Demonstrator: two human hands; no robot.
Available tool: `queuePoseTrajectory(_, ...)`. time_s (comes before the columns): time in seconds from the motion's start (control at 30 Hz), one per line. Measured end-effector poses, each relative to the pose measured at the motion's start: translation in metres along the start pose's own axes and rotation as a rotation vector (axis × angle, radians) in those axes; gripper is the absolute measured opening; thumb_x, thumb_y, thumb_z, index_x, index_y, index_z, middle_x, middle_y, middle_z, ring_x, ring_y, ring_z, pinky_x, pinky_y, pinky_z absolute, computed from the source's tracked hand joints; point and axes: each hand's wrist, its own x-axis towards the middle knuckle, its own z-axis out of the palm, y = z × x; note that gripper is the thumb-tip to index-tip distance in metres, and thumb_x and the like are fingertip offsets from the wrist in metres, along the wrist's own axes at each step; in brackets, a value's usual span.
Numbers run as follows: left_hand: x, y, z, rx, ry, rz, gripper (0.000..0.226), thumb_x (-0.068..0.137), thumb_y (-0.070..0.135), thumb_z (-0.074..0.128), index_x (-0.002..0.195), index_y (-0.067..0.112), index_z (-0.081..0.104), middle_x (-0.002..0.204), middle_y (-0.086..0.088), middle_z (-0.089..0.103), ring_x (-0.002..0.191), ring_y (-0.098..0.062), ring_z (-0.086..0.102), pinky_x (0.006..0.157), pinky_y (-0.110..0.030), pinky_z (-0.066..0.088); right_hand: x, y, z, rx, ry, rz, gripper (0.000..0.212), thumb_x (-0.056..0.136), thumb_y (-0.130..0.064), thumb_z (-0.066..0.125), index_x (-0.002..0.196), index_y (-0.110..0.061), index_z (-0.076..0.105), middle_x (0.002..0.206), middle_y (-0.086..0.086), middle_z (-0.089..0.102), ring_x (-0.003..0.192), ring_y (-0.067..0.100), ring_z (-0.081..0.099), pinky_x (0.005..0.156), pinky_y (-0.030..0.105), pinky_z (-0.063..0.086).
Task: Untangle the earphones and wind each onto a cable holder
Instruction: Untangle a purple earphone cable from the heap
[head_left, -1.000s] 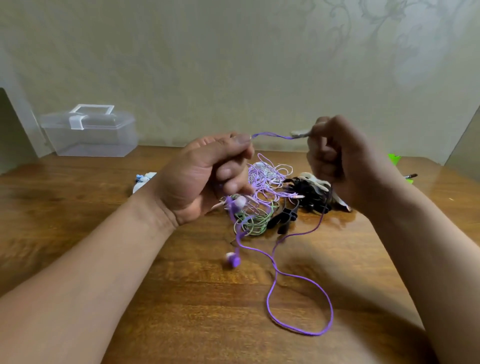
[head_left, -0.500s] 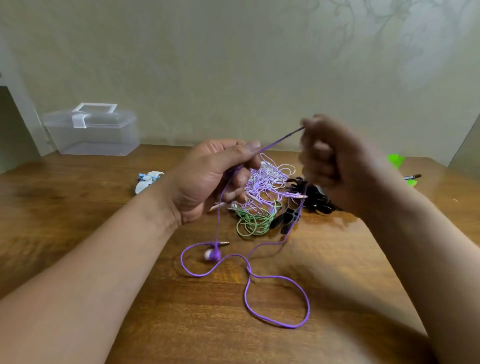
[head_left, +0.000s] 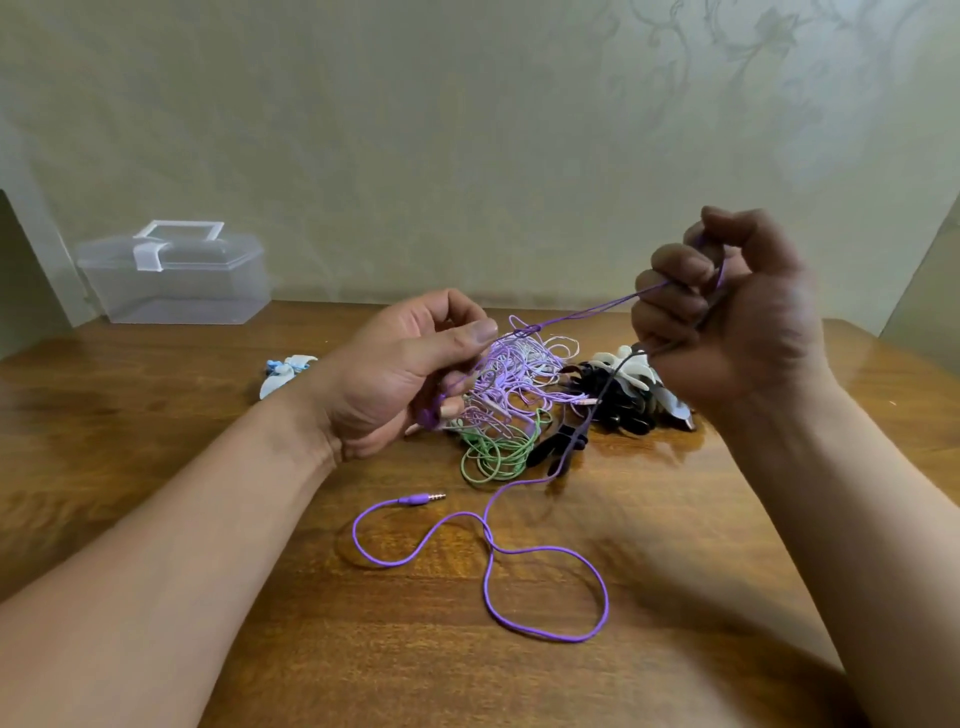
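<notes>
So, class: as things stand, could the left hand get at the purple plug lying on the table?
Probably yes. The purple plug lies on bare table just in front of the left hand, with nothing over it. But that hand is pinching the purple cable, so it must let go first.

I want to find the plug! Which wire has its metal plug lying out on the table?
The bright purple wire. Its plug lies alone on the bare wood, nearer you than the pile; the green coil shows none.

Glossy varnished wood with visible grain on the table. Clear, smooth plastic for the lidded box. Thin, smooth rubbery sheath on the purple cable, ending in a shiny metal plug. Matt patterned wallpaper.
</notes>
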Motion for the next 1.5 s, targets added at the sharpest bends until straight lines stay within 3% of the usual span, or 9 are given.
queuePoseTrajectory(0.17,-0.003,0.004,0.003,0.015,0.010,0.021,0.014,0.091,0.010,0.064,0.103,0.010,0.056,0.072,-0.001,0.048,0.052,-0.010,0.043,0.034,-0.015,0.021,0.000,-0.002,0.000,0.003,0.005,-0.017,0.037,0.101,-0.028,0.040,0.065,-0.026,0.033,0.058,-0.008,0.036,0.048,0.010,0.021,0.042,0.023,0.015)
queuePoseTrajectory(0.33,-0.002,0.005,0.004,0.063,0.045,0.053,0.008,0.094,0.009,0.061,0.093,0.014,0.055,0.078,-0.003,0.057,0.042,-0.009,0.036,0.037,-0.015,0.021,0.001,0.000,0.001,-0.037,0.023,-0.001,0.033,0.100,-0.027,0.042,0.068,-0.026,0.034,0.056,-0.008,0.034,0.045,0.010,0.021,0.041,0.023,0.015)
queuePoseTrajectory(0.5,-0.003,0.011,0.006,0.054,0.105,0.124,0.013,0.101,0.000,0.053,0.094,0.012,0.052,0.086,-0.010,0.070,0.037,-0.010,0.035,0.035,-0.015,0.028,0.003,0.011,0.001,-0.490,0.075,0.007,0.025,0.095,-0.018,0.062,0.078,-0.022,0.043,0.051,-0.005,0.027,0.039,0.009,0.018,0.040,0.022,0.009)
queuePoseTrajectory(0.73,-0.001,0.011,0.008,0.055,0.130,0.181,0.013,0.101,-0.001,0.054,0.094,0.011,0.050,0.080,-0.009,0.071,0.036,-0.010,0.036,0.037,-0.017,0.028,-0.008,0.026,0.011,-0.869,-0.225,0.052,0.025,0.080,-0.025,0.082,0.095,-0.010,0.069,0.047,-0.001,0.033,0.040,0.011,0.025,0.041,0.021,0.016)
queuePoseTrajectory(0.9,-0.002,0.008,0.011,0.097,0.129,0.191,0.012,0.099,0.000,0.057,0.093,0.010,0.052,0.052,0.000,0.048,0.035,-0.010,0.036,0.038,-0.017,0.027,-0.010,0.033,0.014,-0.920,-0.264,0.050,0.031,0.073,-0.031,0.082,0.093,-0.010,0.071,0.054,0.003,0.037,0.047,0.014,0.024,0.042,0.022,0.015)
queuePoseTrajectory(1.27,0.000,0.004,0.012,0.208,0.158,0.263,0.011,0.096,-0.003,0.062,0.093,0.007,0.058,0.072,-0.008,0.059,0.039,-0.012,0.040,0.043,-0.020,0.033,-0.010,0.036,0.014,-1.024,-0.177,-0.010,0.010,0.093,-0.012,0.075,0.086,-0.007,0.072,0.048,0.001,0.041,0.041,0.011,0.030,0.040,0.018,0.024)
queuePoseTrajectory(1.37,-0.001,0.006,0.013,0.168,0.098,0.199,0.007,0.099,0.010,0.063,0.095,0.005,0.061,0.060,-0.003,0.056,0.042,-0.012,0.044,0.040,-0.016,0.030,-0.010,0.037,0.013,-1.076,-0.161,-0.034,0.010,0.094,-0.008,0.070,0.084,-0.006,0.069,0.049,-0.001,0.043,0.042,0.009,0.032,0.041,0.018,0.026)
queuePoseTrajectory(1.43,-0.002,0.007,0.011,0.045,0.048,0.109,0.026,0.100,0.029,0.057,0.096,0.005,0.067,0.068,-0.007,0.061,0.047,-0.016,0.049,0.038,-0.020,0.026,-0.011,0.038,0.013,-1.147,-0.158,-0.084,0.012,0.094,-0.008,0.068,0.082,-0.010,0.067,0.052,-0.004,0.045,0.045,0.010,0.035,0.044,0.021,0.028)
queuePoseTrajectory(1.5,-0.002,0.007,0.010,-0.009,0.067,0.068,0.027,0.105,0.023,0.048,0.097,0.005,0.067,0.073,-0.007,0.065,0.048,-0.017,0.050,0.035,-0.020,0.025,-0.011,0.039,0.013,-1.162,-0.165,-0.114,0.013,0.094,-0.009,0.068,0.081,-0.011,0.066,0.053,-0.006,0.046,0.047,0.009,0.037,0.045,0.021,0.029)
